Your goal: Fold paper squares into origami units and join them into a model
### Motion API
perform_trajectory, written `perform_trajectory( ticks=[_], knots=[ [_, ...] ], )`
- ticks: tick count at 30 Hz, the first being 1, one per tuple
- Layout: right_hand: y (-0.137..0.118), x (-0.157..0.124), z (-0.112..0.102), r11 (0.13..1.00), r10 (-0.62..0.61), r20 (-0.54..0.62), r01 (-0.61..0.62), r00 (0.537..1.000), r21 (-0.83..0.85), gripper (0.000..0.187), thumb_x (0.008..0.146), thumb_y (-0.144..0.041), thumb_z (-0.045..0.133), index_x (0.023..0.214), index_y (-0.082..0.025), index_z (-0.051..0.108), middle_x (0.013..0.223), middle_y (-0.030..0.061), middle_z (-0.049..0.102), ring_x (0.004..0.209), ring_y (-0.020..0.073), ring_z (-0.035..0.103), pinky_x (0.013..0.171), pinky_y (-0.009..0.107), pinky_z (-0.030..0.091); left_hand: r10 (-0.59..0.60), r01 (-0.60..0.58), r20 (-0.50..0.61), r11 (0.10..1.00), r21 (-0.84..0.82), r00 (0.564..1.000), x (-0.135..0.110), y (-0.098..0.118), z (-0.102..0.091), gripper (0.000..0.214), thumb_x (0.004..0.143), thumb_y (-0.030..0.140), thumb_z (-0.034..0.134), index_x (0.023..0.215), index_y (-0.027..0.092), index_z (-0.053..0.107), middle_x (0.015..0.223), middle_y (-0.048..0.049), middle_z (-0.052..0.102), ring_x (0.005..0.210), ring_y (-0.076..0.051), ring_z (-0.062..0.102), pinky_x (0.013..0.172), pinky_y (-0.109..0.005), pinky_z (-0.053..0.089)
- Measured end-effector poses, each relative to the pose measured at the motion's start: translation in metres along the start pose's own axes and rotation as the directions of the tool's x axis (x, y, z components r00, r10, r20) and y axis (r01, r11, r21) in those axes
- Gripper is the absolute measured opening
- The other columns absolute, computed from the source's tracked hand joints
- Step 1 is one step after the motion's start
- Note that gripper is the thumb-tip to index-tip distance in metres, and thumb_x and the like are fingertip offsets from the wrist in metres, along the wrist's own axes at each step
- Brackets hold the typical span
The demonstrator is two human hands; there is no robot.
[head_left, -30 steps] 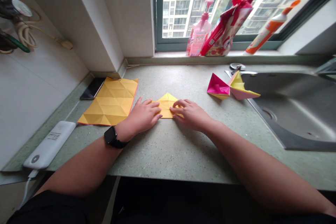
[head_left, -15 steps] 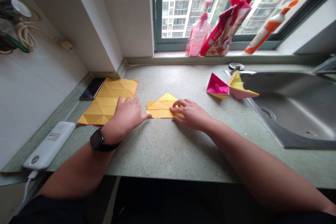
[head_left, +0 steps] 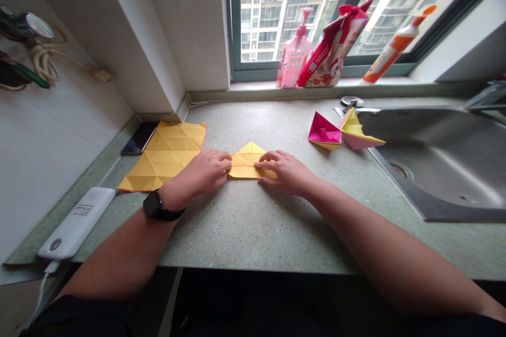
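Folded yellow paper (head_left: 247,167): is lying mid-worktop (head_left: 237,226), between near and far edges; its peak is pointing toward the far edge.
Left hand (head_left: 205,171): is pinching the paper's left end, fingers bent close together; thumb tip is hiding from view.
Right hand (head_left: 288,172): is resting its fingertips on the paper's right part, thumb spreading apart along the near side.
Creased yellow sheet (head_left: 169,150): is lying flat toward the far left corner, just beside the left hand, showing a red edge.
Phone (head_left: 139,138): is sitting beside that sheet, by the far left corner.
White power bank (head_left: 79,224): is lying at the near left corner, its cable (head_left: 37,295) hanging past the near edge.
Magenta folded piece (head_left: 324,130): is standing toward the far edge, near the sink (head_left: 429,217).
Yellow-and-pink folded piece (head_left: 358,132): is standing right beside it, by the sink's corner.
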State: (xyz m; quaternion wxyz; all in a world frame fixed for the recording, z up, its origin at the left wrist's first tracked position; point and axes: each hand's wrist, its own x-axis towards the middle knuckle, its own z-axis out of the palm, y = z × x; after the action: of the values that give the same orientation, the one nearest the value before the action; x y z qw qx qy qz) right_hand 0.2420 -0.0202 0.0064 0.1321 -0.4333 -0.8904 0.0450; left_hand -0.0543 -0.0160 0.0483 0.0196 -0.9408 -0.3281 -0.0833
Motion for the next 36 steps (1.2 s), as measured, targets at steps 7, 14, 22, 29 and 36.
perform_trajectory(
  ticks=[7, 14, 22, 29, 36],
  knots=[
    [-0.002, 0.003, 0.001, 0.998, 0.027, -0.033, -0.029, 0.999, -0.05, 0.031, 0.096, -0.038, 0.081, 0.126, -0.03, 0.08, 0.127, 0.0097, 0.078, 0.109, 0.0286, 0.07, 0.096, 0.042, 0.056, 0.014, -0.031, -0.266, 0.998, -0.059, 0.964, 0.007, 0.0, 0.0, 0.013, 0.106, 0.015, 0.056, 0.101, 0.019, 0.067, 0.112, -0.0091, 0.078, 0.105, -0.025, 0.072, 0.093, -0.04, 0.056],
    [-0.004, 0.002, -0.01, 0.991, 0.104, -0.193, -0.084, 0.976, 0.106, 0.033, 0.1, -0.017, 0.062, 0.121, -0.029, 0.084, 0.114, 0.0068, 0.082, 0.096, 0.0244, 0.075, 0.083, 0.036, 0.056, -0.05, 0.033, -0.543, 0.999, -0.041, 0.838, -0.004, 0.021, -0.01, 0.021, 0.11, 0.026, 0.059, 0.129, 0.029, 0.064, 0.132, -0.0082, 0.073, 0.12, -0.026, 0.069, 0.106, -0.047, 0.057],
    [0.001, 0.01, -0.003, 0.583, 0.494, -0.148, -0.2, 0.857, 0.787, 0.037, 0.099, -0.034, 0.063, 0.133, -0.022, 0.072, 0.122, 0.0099, 0.082, 0.106, 0.0285, 0.079, 0.089, 0.043, 0.066, -0.081, 0.078, -0.509, 0.997, -0.027, 0.857, -0.007, 0.038, -0.014, 0.031, 0.105, 0.026, 0.061, 0.134, 0.033, 0.068, 0.141, -0.0071, 0.07, 0.133, -0.031, 0.063, 0.118, -0.055, 0.05],
    [-0.002, 0.012, -0.003, 0.293, 0.356, 0.355, -0.464, 0.865, 0.836, 0.046, 0.115, -0.055, 0.046, 0.147, -0.024, 0.059, 0.112, 0.0148, 0.085, 0.085, 0.0253, 0.084, 0.071, 0.037, 0.069, -0.103, 0.087, -0.118, 0.988, -0.131, 0.988, 0.006, 0.03, 0.012, 0.037, 0.113, 0.038, 0.055, 0.144, 0.02, 0.067, 0.142, -0.0136, 0.072, 0.128, -0.031, 0.067, 0.109, -0.049, 0.055],
    [0.019, 0.007, 0.001, 0.828, 0.472, -0.127, -0.388, 0.873, 0.405, 0.054, 0.099, -0.017, 0.055, 0.153, -0.021, 0.056, 0.117, 0.0131, 0.083, 0.094, 0.0279, 0.08, 0.087, 0.045, 0.064, -0.122, 0.137, 0.11, 0.981, -0.14, 0.986, 0.008, 0.028, 0.024, 0.036, 0.114, 0.043, 0.055, 0.137, 0.02, 0.071, 0.141, -0.0136, 0.072, 0.128, -0.031, 0.067, 0.112, -0.048, 0.053]
  ],
)
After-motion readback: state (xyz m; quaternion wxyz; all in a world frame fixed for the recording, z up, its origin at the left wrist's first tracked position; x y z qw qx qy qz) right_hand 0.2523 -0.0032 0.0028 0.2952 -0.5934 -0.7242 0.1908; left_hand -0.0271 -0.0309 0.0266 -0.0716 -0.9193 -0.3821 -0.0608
